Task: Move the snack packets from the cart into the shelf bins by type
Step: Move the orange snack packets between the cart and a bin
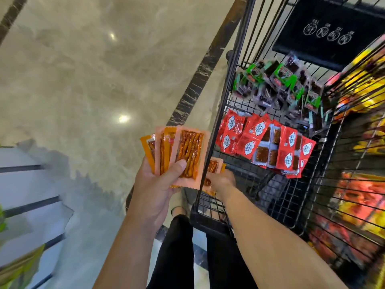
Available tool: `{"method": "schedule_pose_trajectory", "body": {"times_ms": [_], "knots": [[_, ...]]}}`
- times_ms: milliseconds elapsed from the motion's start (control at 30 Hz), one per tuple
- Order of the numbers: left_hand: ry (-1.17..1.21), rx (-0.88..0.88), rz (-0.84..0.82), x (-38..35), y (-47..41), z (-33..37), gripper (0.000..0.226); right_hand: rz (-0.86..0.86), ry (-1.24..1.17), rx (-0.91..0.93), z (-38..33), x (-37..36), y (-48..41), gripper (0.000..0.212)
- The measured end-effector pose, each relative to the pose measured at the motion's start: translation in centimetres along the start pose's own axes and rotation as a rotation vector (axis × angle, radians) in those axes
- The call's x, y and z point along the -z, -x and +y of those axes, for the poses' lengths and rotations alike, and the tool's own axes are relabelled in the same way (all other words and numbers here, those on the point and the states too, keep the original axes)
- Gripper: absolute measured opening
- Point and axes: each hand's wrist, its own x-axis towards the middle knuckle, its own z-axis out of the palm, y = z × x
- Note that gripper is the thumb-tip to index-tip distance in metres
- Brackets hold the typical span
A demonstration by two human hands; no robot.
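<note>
Left hand (158, 184) gripping packets (188, 151), right hand (221, 180) extended

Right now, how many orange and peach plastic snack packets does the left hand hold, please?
4 fanned in the left hand: leftmost orange, rear peach, inner orange, front peach; more may hide behind.

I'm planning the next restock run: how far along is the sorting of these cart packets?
Done: cannot tell; the shelf at the left edge is blurred. In hand: the left hand grips a fan of orange packets, and the right hand reaches loose orange packets in the cart. Left: the red packets and green-and-black packets heaped in the cart, so most likely remains.
</note>
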Motion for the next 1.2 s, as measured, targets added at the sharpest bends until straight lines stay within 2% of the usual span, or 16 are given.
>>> {"method": "schedule_pose_trajectory", "body": {"times_ms": [100, 300, 567, 733, 967, 1133, 1200], "knots": [[-0.012, 0.004, -0.011, 0.0, -0.2, 0.6, 0.04, -0.061, -0.075, 0.003, 0.1, 0.7, 0.3, 0.02], [-0.011, 0.004, -0.038, -1.3, 0.9, 3.5, 0.041, -0.129, -0.29, 0.123, -1.2, 7.0, 4.9, 0.023], [-0.063, -0.049, -0.243, -4.8, 4.8, 10.1, 0.055, -0.137, -0.57, 0.452, -3.7, 17.0, 19.1, 0.025], [-0.084, -0.091, -0.438, -5.5, 8.2, 14.7, 0.059, -0.031, -0.717, 0.623, -3.0, 19.7, 30.0, 0.021], [-0.134, -0.106, -0.673, -9.1, 13.7, 19.3, 0.053, 0.195, -0.952, 0.758, -0.1, 22.5, 42.2, 0.018], [-0.187, -0.134, -0.874, -14.0, 19.1, 19.2, 0.037, 0.373, -1.074, 0.869, 4.4, 25.9, 49.2, 0.019], [-0.215, -0.129, -0.939, -15.9, 21.2, 18.0, 0.034, 0.45, -1.123, 0.896, 7.1, 27.3, 51.0, 0.025]]}}
